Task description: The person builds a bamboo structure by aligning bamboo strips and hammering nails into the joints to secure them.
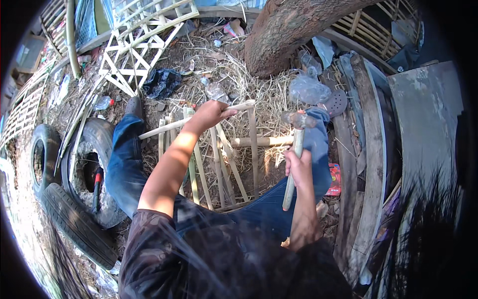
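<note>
My right hand (pixel 299 167) is wrapped round the pale wooden handle of a hammer (pixel 298 130), which stands nearly upright with its rusty head at the top, in front of my right knee. My left hand (pixel 210 115) is closed over a bamboo rail (pixel 167 127) that slants up to the right across the far end of a small slatted bamboo frame. Several thin bamboo slats (pixel 217 167) run from near this rail back toward my lap, between my spread legs. A thicker bamboo pole (pixel 263 141) lies crosswise beside the slats, left of the hammer.
Old tyres (pixel 79 244) lie at the left, with a red-and-black handled tool (pixel 97 187) in one. A tree trunk (pixel 279 37) rises ahead. A bamboo lattice (pixel 134 55) leans at the far left. Wooden planks (pixel 371 164) run along the right. Straw and plastic litter cover the ground.
</note>
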A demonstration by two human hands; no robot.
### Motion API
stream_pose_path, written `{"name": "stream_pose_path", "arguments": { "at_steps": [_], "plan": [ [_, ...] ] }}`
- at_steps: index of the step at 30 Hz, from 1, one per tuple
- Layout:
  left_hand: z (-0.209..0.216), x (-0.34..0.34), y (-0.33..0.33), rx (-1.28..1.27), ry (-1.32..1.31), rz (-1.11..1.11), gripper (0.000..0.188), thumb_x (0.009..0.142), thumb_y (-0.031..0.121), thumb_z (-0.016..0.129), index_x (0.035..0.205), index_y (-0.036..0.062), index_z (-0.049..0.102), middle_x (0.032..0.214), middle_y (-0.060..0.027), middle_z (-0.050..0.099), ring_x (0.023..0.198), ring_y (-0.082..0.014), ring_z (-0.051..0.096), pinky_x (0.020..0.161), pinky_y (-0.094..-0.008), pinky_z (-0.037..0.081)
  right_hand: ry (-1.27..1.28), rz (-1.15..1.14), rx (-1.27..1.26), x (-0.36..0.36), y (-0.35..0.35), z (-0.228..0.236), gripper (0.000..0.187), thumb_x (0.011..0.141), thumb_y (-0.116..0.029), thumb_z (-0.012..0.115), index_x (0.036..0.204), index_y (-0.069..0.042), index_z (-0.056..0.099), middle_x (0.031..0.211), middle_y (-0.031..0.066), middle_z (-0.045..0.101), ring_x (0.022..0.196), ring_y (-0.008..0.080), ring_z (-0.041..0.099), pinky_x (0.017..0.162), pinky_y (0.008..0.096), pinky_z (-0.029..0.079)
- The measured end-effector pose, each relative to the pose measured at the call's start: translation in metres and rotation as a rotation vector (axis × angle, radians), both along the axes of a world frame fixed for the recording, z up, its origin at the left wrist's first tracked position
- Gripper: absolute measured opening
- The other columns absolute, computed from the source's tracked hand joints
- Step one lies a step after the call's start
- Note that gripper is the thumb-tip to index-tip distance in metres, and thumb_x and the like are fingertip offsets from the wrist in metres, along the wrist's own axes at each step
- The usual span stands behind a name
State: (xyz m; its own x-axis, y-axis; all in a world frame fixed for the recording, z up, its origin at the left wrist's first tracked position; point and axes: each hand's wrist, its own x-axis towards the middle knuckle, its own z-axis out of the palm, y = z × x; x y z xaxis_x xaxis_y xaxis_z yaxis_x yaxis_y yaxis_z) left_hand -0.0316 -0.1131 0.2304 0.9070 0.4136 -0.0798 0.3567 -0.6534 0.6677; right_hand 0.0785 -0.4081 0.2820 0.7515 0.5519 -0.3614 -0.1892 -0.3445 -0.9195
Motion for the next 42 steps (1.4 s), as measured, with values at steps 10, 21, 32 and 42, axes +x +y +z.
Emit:
{"name": "stream_pose_path", "arguments": {
  "at_steps": [10, 21, 32, 42],
  "plan": [
    [0.11, 0.032, -0.061, 0.607, 0.012, -0.236, 0.053, 0.087, 0.058, 0.051, 0.074, 0.0089, 0.068, 0.062, -0.0137, 0.061, 0.064, -0.0329, 0.064, 0.058, -0.0417, 0.052, -0.036, -0.125, -0.012, -0.014, -0.063, 0.019, 0.021, 0.081, -0.014, 0.064, 0.066, -0.002, 0.055, 0.049, 0.0018, 0.049, 0.038, 0.0093, 0.047, 0.035, 0.0265, 0.037],
    [0.152, -0.103, -0.127, 0.57, -0.119, 0.035, 0.036, 0.081, 0.036, 0.069, 0.065, 0.0066, 0.054, 0.057, -0.0097, 0.054, 0.052, -0.0294, 0.057, 0.048, -0.0376, 0.044, 0.076, 0.161, 0.373, -0.036, -0.02, -0.02, 0.016, 0.075, -0.006, 0.075, 0.071, -0.001, 0.06, 0.08, 0.0079, 0.066, 0.084, 0.0153, 0.066, 0.068, 0.0273, 0.049],
    [0.21, -0.131, -0.079, 0.489, -0.079, 0.233, 0.045, 0.087, 0.045, 0.061, 0.072, 0.0022, 0.062, 0.054, -0.0152, 0.051, 0.052, -0.0346, 0.053, 0.052, -0.041, 0.04, 0.446, 0.27, 0.455, -0.078, 0.039, 0.018, 0.031, 0.08, 0.001, 0.067, 0.069, -0.011, 0.041, 0.075, 0.015, 0.066, 0.069, 0.0208, 0.067, 0.055, 0.0276, 0.05],
    [0.148, -0.05, 0.012, 0.305, -0.007, 0.085, 0.045, 0.085, 0.047, 0.064, 0.094, 0.0031, 0.064, 0.072, -0.0153, 0.062, 0.072, -0.0306, 0.063, 0.067, -0.0392, 0.047, 0.333, 0.114, 0.406, -0.042, 0.076, 0.006, 0.014, 0.081, 0.0, 0.061, 0.075, -0.004, 0.049, 0.089, 0.0202, 0.067, 0.08, 0.0227, 0.067, 0.065, 0.0329, 0.053]
  ]
}}
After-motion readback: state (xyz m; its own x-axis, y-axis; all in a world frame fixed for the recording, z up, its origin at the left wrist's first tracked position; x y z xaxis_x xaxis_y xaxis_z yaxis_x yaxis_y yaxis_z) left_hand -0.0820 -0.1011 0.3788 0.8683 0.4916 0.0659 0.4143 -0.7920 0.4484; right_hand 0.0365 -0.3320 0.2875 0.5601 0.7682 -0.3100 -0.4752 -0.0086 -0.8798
